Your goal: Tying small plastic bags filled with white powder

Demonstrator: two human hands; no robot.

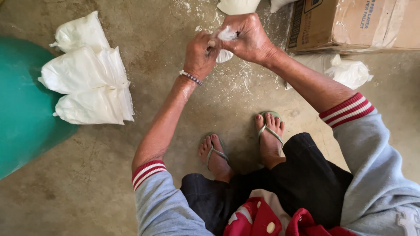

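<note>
I see both hands, left and right, pinching a small white bag above the floor.

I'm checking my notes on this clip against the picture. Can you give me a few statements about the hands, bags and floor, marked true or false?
1. Both hands grip one small white bag. True.
2. The left hand wears a beaded bracelet. True.
3. The filled bags lie by the right hand. False: they lie left, beside the green tub.
4. The cardboard box sits on the tub. False: it stands on the floor, upper right.
5. White powder dusts the floor under the hands. True.
</note>
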